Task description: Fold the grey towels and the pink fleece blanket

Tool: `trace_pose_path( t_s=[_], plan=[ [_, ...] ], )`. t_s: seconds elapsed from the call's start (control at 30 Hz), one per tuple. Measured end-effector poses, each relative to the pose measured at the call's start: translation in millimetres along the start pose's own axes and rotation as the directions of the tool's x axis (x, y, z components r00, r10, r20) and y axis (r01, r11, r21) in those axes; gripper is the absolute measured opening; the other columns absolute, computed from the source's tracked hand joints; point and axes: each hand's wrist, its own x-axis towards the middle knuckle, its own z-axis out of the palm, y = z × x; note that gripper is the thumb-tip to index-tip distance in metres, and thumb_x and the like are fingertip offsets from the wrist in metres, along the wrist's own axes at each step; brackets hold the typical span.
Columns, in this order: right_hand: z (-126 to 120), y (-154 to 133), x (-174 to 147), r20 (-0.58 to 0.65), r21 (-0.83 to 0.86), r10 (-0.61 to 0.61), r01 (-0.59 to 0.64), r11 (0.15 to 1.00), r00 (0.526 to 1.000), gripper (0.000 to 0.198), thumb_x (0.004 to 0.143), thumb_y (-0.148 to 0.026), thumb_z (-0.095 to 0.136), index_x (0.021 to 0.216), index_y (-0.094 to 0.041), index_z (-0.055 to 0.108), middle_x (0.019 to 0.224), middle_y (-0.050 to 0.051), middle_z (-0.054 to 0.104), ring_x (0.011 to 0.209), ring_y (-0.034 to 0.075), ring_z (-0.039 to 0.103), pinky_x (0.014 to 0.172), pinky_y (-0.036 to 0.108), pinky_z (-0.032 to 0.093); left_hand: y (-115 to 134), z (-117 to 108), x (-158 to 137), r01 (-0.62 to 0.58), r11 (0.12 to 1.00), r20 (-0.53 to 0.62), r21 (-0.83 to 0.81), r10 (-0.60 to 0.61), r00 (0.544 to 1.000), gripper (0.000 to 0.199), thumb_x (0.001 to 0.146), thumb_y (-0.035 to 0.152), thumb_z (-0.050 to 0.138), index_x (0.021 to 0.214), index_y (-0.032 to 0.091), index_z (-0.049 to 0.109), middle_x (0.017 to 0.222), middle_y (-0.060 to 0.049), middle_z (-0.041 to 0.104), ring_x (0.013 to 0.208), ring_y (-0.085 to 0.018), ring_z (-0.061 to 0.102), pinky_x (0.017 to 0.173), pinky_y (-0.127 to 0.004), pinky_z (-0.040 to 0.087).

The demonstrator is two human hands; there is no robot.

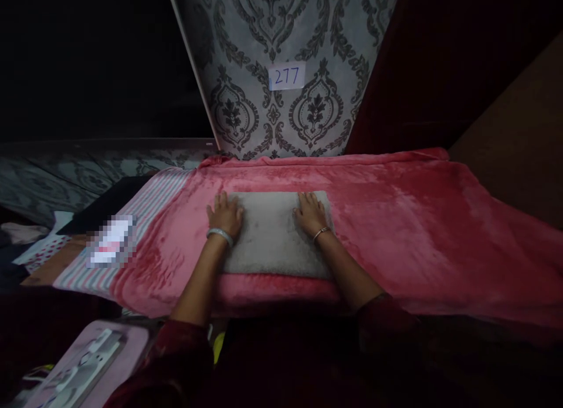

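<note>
I've got the L hand [226, 214] palm-down at approx 10 o'clock on the grey cloth [270, 241], fingers spread, lying across its edge; nothing pinched that I can see. R hand [310, 213] is at 2 o'clock, also flat w/ fingers apart, resting on the cloth, no grip visible. Undersides of both hidden from me. Cloth lies flat, roughly rectangular, mid-view on the pink blanket [417, 238]. From the cloth I see striped fabric [165, 188] at 9 w/ a pixelated item [112, 242] on it, the "277" paper [287, 76] on patterned wallpaper [272, 123] at 12, and a long white object [88, 367] at 8
</note>
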Motion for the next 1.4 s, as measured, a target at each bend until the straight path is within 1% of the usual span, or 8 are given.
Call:
trace_pose_path(
  t_s=[0.2,0.33,0.6,0.83,0.97,1.1,1.23,1.4],
  plan=[
    [1.5,-13.1,-62.8,0.067,-0.038,-0.142,0.145,0.989,0.988,0.059,0.098,-0.02,0.034,0.157,-0.017,0.035,0.167,0.011,0.023,0.154,0.027,0.018,0.121,0.053,0.02,94.7,31.1,-56.5,-0.387,0.921,0.124,-0.051,0.39,0.912,0.06,0.098,0.027,0.037,0.156,0.016,0.035,0.166,-0.012,0.027,0.154,-0.027,0.021,0.125,-0.051,0.02],
    [15.9,-10.3,-82.3,0.067,-0.071,-0.157,0.162,0.984,0.985,0.058,0.099,-0.019,0.031,0.157,-0.018,0.037,0.165,0.011,0.026,0.153,0.026,0.02,0.122,0.052,0.017,105.5,50.3,-68.1,-0.426,0.903,0.167,-0.043,0.427,0.889,0.061,0.098,0.028,0.034,0.158,0.014,0.031,0.166,-0.013,0.026,0.154,-0.027,0.021,0.125,-0.053,0.018],
    [18.2,-11.4,-79.8,0.042,-0.067,-0.144,0.147,0.987,0.989,0.057,0.1,-0.025,0.034,0.155,-0.014,0.039,0.165,0.011,0.027,0.153,0.026,0.022,0.122,0.051,0.017,-3.5,37.1,-60.4,-0.126,0.99,0.065,0.063,0.122,0.99,0.06,0.1,0.043,0.035,0.155,0.021,0.039,0.165,-0.014,0.025,0.153,-0.031,0.025,0.119,-0.058,0.028],
    [14.8,-4.6,-77.1,0.115,0.021,-0.152,0.151,0.988,0.982,0.061,0.096,-0.024,0.041,0.156,-0.013,0.038,0.164,0.012,0.029,0.153,0.025,0.022,0.123,0.049,0.019,-71.0,15.0,-54.2,-0.019,0.994,0.122,0.11,0.005,0.992,0.052,0.099,0.036,0.036,0.149,0.03,0.049,0.166,-0.006,0.028,0.152,-0.038,0.022,0.115,-0.063,0.032],
    [-5.9,1.4,-42.4,0.04,0.05,-0.126,0.124,0.991,0.991,0.064,0.095,-0.024,0.044,0.157,-0.012,0.034,0.163,0.013,0.032,0.15,0.024,0.029,0.121,0.043,0.025,-37.1,-6.9,-19.0,-0.155,0.984,0.054,0.083,0.151,0.987,0.053,0.097,0.032,0.04,0.147,0.017,0.05,0.165,-0.017,0.028,0.151,-0.036,0.026,0.116,-0.058,0.034],
    [-25.3,-6.7,14.1,-0.059,0.036,-0.013,0.015,0.999,0.998,0.058,0.096,-0.021,0.039,0.154,-0.015,0.04,0.161,0.012,0.037,0.148,0.024,0.032,0.119,0.046,0.027,35.6,-14.2,34.1,-0.477,0.876,0.174,-0.077,0.482,0.858,0.056,0.097,0.025,0.04,0.152,0.014,0.041,0.163,-0.015,0.033,0.152,-0.024,0.028,0.122,-0.039,0.027],
    [-12.5,-13.5,41.7,-0.055,0.001,0.071,-0.071,0.997,0.996,0.05,0.1,-0.024,0.034,0.147,-0.021,0.05,0.156,0.01,0.045,0.145,0.028,0.036,0.115,0.051,0.029,94.1,6.5,65.6,-0.473,0.876,0.221,-0.1,0.483,0.847,0.057,0.097,0.026,0.043,0.152,0.015,0.041,0.162,-0.016,0.035,0.15,-0.026,0.033,0.121,-0.045,0.031],
    [20.8,-4.8,35.6,-0.034,-0.08,-0.001,-0.002,0.997,0.999,0.047,0.103,-0.031,0.032,0.144,-0.023,0.054,0.155,0.008,0.047,0.145,0.031,0.034,0.116,0.053,0.022,104.9,45.7,63.2,-0.461,0.881,0.183,-0.106,0.473,0.862,0.055,0.103,0.034,0.029,0.154,0.017,0.038,0.161,-0.012,0.038,0.151,-0.027,0.03,0.123,-0.052,0.023]
  ],
)
